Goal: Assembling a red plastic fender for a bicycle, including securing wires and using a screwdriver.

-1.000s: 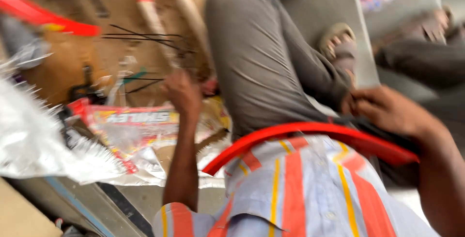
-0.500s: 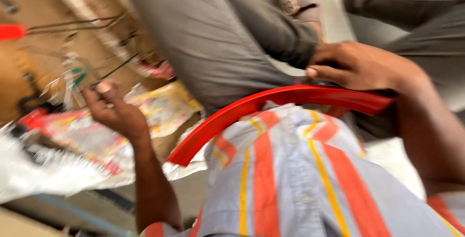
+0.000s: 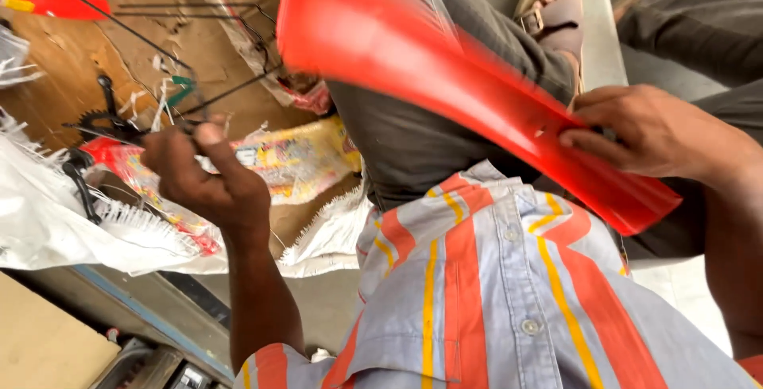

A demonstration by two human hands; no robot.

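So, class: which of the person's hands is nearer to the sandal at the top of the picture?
The right hand. It grips the red curved strip just below the sandal. The left hand is far off on the other side, pinching a thin black wire.

Place: small repair workshop, work done seated low on the floor.
Beyond the left hand [image 3: 208, 185]: thin black metal rods [image 3: 159, 43] and a black toothed sprocket [image 3: 102, 121] on worn brown board [image 3: 71, 63].
Under the left hand: torn woven sacks [image 3: 56, 222] and a printed plastic bag [image 3: 278, 158] spread as ground cover.
In the right hand [image 3: 648, 131]: curved red plastic guard [image 3: 445, 79], blurred.
Beyond the right hand: sandalled foot [image 3: 556, 11] on grey concrete.
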